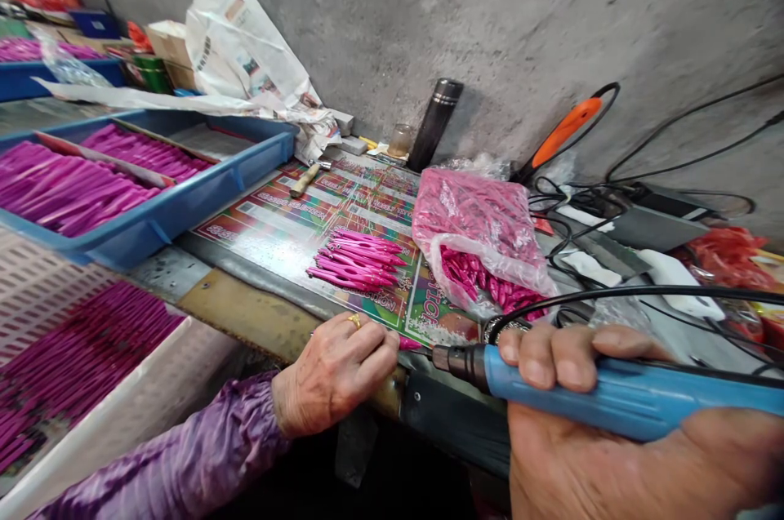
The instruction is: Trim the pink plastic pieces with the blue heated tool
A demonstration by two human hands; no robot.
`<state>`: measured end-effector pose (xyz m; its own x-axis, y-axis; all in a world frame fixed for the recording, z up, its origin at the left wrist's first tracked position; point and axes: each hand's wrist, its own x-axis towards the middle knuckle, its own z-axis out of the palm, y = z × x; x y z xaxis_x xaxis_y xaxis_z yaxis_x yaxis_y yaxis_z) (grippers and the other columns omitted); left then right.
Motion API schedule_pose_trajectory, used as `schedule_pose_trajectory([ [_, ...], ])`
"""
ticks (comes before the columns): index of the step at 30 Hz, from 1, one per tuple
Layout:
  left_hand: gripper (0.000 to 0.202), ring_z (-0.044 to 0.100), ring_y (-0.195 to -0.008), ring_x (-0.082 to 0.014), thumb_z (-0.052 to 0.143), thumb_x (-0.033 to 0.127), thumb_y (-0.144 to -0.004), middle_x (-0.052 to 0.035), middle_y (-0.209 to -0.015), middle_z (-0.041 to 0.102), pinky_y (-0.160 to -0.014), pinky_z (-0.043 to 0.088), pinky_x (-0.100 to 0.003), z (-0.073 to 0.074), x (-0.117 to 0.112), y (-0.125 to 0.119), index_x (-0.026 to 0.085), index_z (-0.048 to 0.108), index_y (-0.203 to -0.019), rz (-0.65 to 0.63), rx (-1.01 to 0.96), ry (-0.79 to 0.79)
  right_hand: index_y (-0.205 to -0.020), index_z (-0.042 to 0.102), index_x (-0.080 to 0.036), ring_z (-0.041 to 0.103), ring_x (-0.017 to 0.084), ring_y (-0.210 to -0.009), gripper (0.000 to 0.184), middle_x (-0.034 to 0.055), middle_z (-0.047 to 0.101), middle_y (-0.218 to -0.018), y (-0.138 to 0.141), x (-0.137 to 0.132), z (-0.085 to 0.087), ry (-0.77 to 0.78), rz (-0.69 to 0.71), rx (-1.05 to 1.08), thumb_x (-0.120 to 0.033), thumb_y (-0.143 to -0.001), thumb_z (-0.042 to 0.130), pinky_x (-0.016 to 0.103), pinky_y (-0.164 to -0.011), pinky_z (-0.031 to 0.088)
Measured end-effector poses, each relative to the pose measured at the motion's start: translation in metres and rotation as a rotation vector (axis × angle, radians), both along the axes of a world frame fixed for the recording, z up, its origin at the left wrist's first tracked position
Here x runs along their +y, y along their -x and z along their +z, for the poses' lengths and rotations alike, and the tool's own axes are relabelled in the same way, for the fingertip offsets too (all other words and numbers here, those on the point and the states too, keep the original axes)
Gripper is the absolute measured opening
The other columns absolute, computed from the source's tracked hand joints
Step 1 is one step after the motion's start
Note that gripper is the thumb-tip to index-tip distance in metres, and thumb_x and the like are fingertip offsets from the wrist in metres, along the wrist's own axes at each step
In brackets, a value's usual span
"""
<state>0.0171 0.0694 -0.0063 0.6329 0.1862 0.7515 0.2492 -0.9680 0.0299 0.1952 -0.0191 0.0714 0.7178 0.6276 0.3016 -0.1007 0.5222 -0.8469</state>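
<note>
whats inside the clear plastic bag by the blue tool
The clear plastic bag holds glossy magenta pieces, clearest near its open end. Pieces deeper in are covered by others and the pink-tinted film, so their shapes can't be seen.

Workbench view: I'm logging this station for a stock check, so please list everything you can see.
blue plastic tray of magenta rods: one, blue, left of the bench
white perforated plastic crate of magenta rods: one, white, lower left
printed paper sheet: one, multicoloured, on the bench
loose magenta rods: a small pile, magenta, on the sheet
clear plastic bag of magenta pieces: one, pink, right of the pile
black cylindrical flask: one, black, by the wall
crumpled newspaper: one, white, behind the tray
black cables: several, black, right
corded blue-handled rotary tool: one, blue, in the right hand
left hand: one, gold ring, purple sleeve, at the bench edge
right hand: one, gripping the tool, lower right
</note>
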Motion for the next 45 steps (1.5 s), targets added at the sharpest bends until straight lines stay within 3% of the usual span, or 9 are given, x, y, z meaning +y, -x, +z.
schedule_pose_trajectory([
  [6, 0.023, 0.062, -0.071, -0.0159, 0.039, 0.012, -0.106, -0.0073, -0.085, 0.069, -0.065, 0.051, -0.027, -0.003, 0.0, 0.0, 0.011, 0.062, -0.109, 0.022, -0.056, 0.004, -0.071, 0.059, -0.024, 0.043, 0.012, -0.049, 0.057, -0.0064, 0.045, -0.053, 0.001, -0.002, 0.002, -0.019, 0.009, 0.002, -0.078, -0.067, 0.074, 0.031, -0.055, 0.049],
  [14, 0.022, 0.057, -0.066, -0.0157, 0.039, 0.013, -0.105, -0.0038, -0.081, 0.065, -0.06, 0.047, -0.029, 0.0, 0.001, 0.001, 0.012, 0.061, -0.107, 0.042, 0.036, -0.053, -0.072, 0.06, -0.023, 0.046, 0.011, -0.049, 0.056, -0.0063, 0.047, -0.053, 0.001, -0.001, 0.001, -0.028, 0.031, -0.014, -0.078, -0.07, 0.072, 0.031, -0.056, 0.05],
  [26, 0.011, 0.063, -0.074, -0.0166, 0.049, 0.013, -0.104, -0.005, -0.085, 0.069, -0.069, 0.05, -0.03, -0.012, 0.0, -0.001, 0.014, 0.057, -0.111, 0.005, -0.097, 0.062, -0.076, 0.065, -0.022, 0.05, 0.011, -0.049, 0.052, -0.0054, 0.052, -0.054, 0.003, -0.005, 0.005, -0.101, 0.119, -0.093, -0.073, -0.078, 0.07, 0.03, -0.054, 0.05],
  [30, 0.024, 0.063, -0.073, -0.0171, 0.048, 0.011, -0.104, -0.0061, -0.086, 0.069, -0.069, 0.05, -0.03, -0.013, -0.002, -0.001, 0.008, 0.055, -0.126, 0.026, -0.088, 0.038, -0.075, 0.066, -0.022, 0.049, 0.011, -0.049, 0.051, -0.0051, 0.052, -0.054, 0.006, -0.007, 0.007, -0.113, 0.129, -0.107, -0.072, -0.078, 0.07, 0.029, -0.053, 0.049],
  [32, 0.023, 0.06, -0.07, -0.0164, 0.045, 0.01, -0.104, -0.0052, -0.084, 0.068, -0.065, 0.048, -0.029, -0.012, -0.005, -0.001, 0.009, 0.058, -0.122, 0.025, -0.088, 0.067, -0.076, 0.066, -0.022, 0.05, 0.011, -0.049, 0.051, -0.0046, 0.052, -0.054, 0.007, -0.009, 0.007, -0.111, 0.138, -0.123, -0.073, -0.077, 0.071, 0.029, -0.053, 0.049],
  [35, 0.018, 0.058, -0.067, -0.0146, 0.046, 0.01, -0.103, -0.0029, -0.079, 0.065, -0.061, 0.047, -0.025, -0.009, -0.013, 0.0, 0.014, 0.063, -0.109, 0.032, -0.124, 0.193, -0.077, 0.066, -0.022, 0.051, 0.012, -0.05, 0.051, -0.0044, 0.053, -0.056, 0.009, -0.012, 0.008, -0.11, 0.148, -0.144, -0.072, -0.08, 0.07, 0.03, -0.054, 0.049],
  [38, 0.015, 0.063, -0.073, -0.0132, 0.052, 0.013, -0.102, -0.0039, -0.086, 0.068, -0.068, 0.05, -0.022, -0.004, -0.023, 0.003, 0.016, 0.067, -0.102, 0.036, -0.192, 0.409, -0.08, 0.066, -0.022, 0.051, 0.012, -0.051, 0.045, -0.0046, 0.053, -0.058, 0.014, -0.015, 0.009, -0.105, 0.164, -0.179, -0.066, -0.084, 0.068, 0.031, -0.056, 0.049],
  [41, 0.015, 0.064, -0.072, -0.0117, 0.056, 0.018, -0.102, -0.0023, -0.083, 0.069, -0.067, 0.048, -0.02, 0.003, -0.036, 0.01, 0.017, 0.071, -0.1, 0.045, -0.234, 0.727, -0.078, 0.065, -0.022, 0.051, 0.013, -0.051, 0.043, -0.0045, 0.053, -0.057, 0.022, -0.017, 0.013, -0.09, 0.154, -0.232, -0.064, -0.086, 0.068, 0.031, -0.055, 0.049],
  [45, 0.021, 0.056, -0.06, -0.0097, 0.058, 0.029, -0.097, 0.0016, -0.066, 0.062, -0.057, 0.041, -0.019, 0.014, -0.048, 0.022, 0.016, 0.073, -0.092, 0.028, -0.215, 1.297, -0.075, 0.061, -0.021, 0.05, 0.013, -0.05, 0.045, -0.0051, 0.052, -0.057, 0.033, -0.018, 0.017, -0.048, 0.103, -0.248, -0.064, -0.086, 0.07, 0.032, -0.055, 0.048],
])
